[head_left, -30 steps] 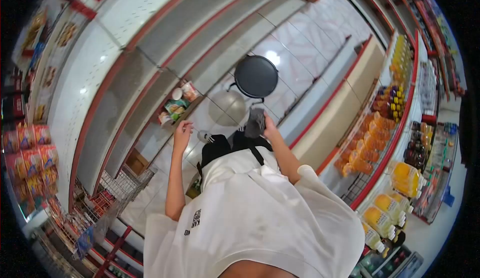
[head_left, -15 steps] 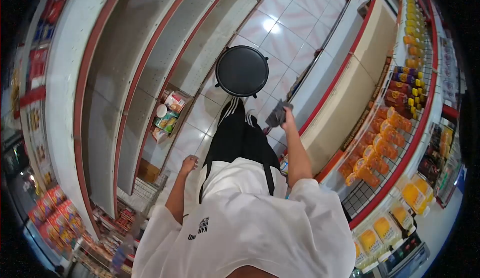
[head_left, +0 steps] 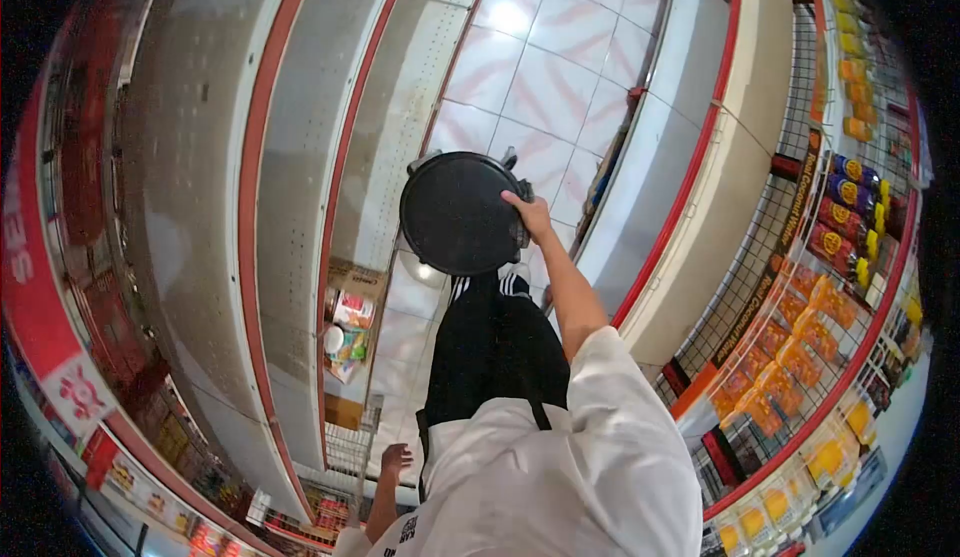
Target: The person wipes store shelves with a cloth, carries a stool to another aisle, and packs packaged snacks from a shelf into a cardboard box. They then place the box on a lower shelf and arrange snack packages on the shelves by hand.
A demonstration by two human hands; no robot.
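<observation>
A round black stool [head_left: 462, 215] with short feet showing round its rim is in front of my shoes, in the middle of the head view. My right hand [head_left: 530, 217] grips its right edge, thumb on top and the other fingers hidden below the rim. A dark grey patch shows beside that hand, perhaps the cloth, but I cannot make it out clearly. Low in the view, my left hand [head_left: 397, 458] hangs by my side with its fingers loosely apart, holding nothing.
Tall shelving [head_left: 205, 207] with red edges runs along the left. On a low shelf there, a cardboard box [head_left: 357, 282] holds several packets. To the right, a wire-mesh rack carries orange packs [head_left: 785, 372] and dark bottles [head_left: 838, 212]. White tiled floor [head_left: 560, 67] stretches between.
My right hand has moved from beside my leg to the stool's edge and taken hold of it. The grey cloth it held is now mostly hidden. The stool appears nearer and larger.
</observation>
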